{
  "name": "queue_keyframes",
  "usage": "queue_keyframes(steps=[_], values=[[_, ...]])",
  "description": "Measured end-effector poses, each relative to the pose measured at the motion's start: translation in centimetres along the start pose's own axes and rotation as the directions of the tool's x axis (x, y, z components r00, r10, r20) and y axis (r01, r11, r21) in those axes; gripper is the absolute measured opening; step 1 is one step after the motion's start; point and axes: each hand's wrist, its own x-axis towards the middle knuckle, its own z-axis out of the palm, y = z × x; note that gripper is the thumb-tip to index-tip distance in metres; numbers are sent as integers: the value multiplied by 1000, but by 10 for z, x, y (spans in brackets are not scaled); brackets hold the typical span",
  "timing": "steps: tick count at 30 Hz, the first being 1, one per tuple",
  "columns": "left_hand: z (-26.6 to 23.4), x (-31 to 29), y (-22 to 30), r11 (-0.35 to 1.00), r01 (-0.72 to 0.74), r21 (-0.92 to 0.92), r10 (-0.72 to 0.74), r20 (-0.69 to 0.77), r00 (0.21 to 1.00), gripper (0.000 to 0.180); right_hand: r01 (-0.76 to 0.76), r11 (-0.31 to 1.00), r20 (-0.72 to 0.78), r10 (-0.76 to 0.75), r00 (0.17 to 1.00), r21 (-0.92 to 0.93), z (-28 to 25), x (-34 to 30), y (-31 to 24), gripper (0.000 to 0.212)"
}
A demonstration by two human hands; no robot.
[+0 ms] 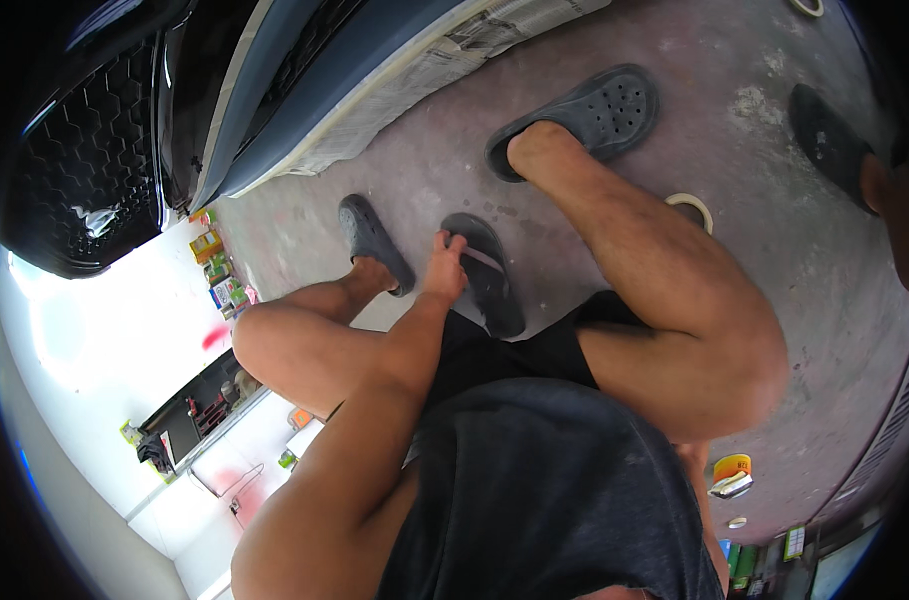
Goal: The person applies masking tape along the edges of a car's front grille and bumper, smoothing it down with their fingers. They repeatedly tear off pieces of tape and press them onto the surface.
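My left hand reaches down between my knees to the floor. Its fingers are bent against the edge of a dark slipper, a flat, sole-shaped thing with a pale pinkish band across it. The slipper lies between my feet, its near end close to my black shorts. Just left of it stands my left foot in a dark grey clog. My right foot, in a similar clog with holes, is farther off to the right. Beside my shirt only a strip of my right arm shows; my right hand is not visible.
A car bumper, edged with taped newspaper, rises at the upper left. Another person's dark shoe is at the far right. A tape roll lies behind my right shin; a yellow-topped can stands lower right. Small boxes line the left wall.
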Motion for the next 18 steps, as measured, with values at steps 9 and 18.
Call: queue_keyframes(steps=[9,18], values=[[0,-32,37,999,1,43,-10,211,977,46,-31,999,-2,31,1000,44,-1,1,-7,39],[-14,-12,1,981,191,33,-194,111,975,49,-58,994,0,59,998,92,23,-18,-54,38]])
